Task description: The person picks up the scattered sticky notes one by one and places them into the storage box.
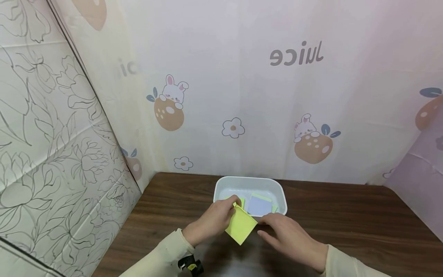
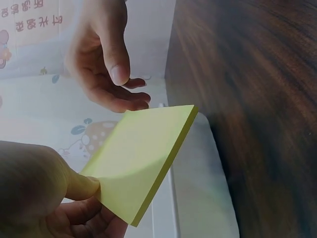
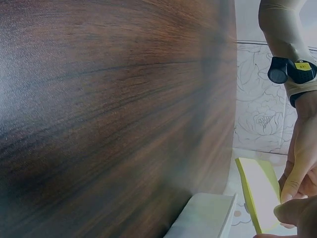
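A yellow pad of sticky notes [image 1: 241, 225] hangs tilted over the table, in front of a white tray [image 1: 221, 188]. My left hand [image 1: 215, 217] pinches it by one corner, with the thumb lying on its face in the left wrist view. Close to the pad's opposite corner is my right hand [image 1: 290, 236], its thumb held apart from loosely bent fingers. In the left wrist view, the right fingers [image 2: 116, 99] end just by the pad's edge; whether they touch it I cannot tell. Inside the tray lie a blue pad [image 1: 259, 206] and several yellow-green ones.
The dark wooden table [image 1: 328, 209] runs out to both sides of the tray. Behind it hangs a pale curtain [image 1: 207, 92] printed with rabbits and fruit, and a flower-line curtain [image 1: 52, 134] closes the left. A black wrist strap [image 1: 190, 264] circles the left sleeve.
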Demonstrator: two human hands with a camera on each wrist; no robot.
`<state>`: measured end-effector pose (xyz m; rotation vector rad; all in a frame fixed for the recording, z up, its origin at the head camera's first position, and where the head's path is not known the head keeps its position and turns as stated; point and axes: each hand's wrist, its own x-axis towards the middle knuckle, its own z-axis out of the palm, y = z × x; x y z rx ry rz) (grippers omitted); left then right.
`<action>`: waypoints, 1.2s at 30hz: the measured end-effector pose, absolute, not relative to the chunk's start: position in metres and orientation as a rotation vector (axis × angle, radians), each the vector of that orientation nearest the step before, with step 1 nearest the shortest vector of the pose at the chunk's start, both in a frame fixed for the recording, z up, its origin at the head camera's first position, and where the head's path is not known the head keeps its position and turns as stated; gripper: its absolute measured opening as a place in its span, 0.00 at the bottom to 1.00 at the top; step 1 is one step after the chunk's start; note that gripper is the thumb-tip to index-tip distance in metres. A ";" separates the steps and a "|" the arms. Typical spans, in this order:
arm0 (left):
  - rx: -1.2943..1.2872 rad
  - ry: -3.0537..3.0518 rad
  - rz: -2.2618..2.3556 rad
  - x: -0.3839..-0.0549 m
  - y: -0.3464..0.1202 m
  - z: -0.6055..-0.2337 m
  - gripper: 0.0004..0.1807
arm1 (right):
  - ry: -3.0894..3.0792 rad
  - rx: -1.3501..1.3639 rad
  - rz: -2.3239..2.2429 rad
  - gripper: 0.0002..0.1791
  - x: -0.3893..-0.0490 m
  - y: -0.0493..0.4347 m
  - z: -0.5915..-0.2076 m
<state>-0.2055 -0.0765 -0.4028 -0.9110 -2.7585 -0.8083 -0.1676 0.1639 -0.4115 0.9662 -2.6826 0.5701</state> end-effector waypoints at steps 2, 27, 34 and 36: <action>-0.903 -2.756 -0.823 -0.206 -0.077 -0.401 0.09 | -2.690 0.966 0.579 0.10 -0.169 0.164 -0.409; -0.780 -2.742 -0.982 -0.225 -0.081 -0.388 0.08 | -2.651 0.896 0.476 0.10 -0.184 0.163 -0.397; -0.732 -2.762 -1.012 -0.232 -0.082 -0.387 0.07 | -2.660 0.886 0.454 0.12 -0.187 0.160 -0.395; -0.726 -2.764 -1.024 -0.233 -0.083 -0.387 0.07 | -2.674 0.884 0.461 0.11 -0.188 0.160 -0.393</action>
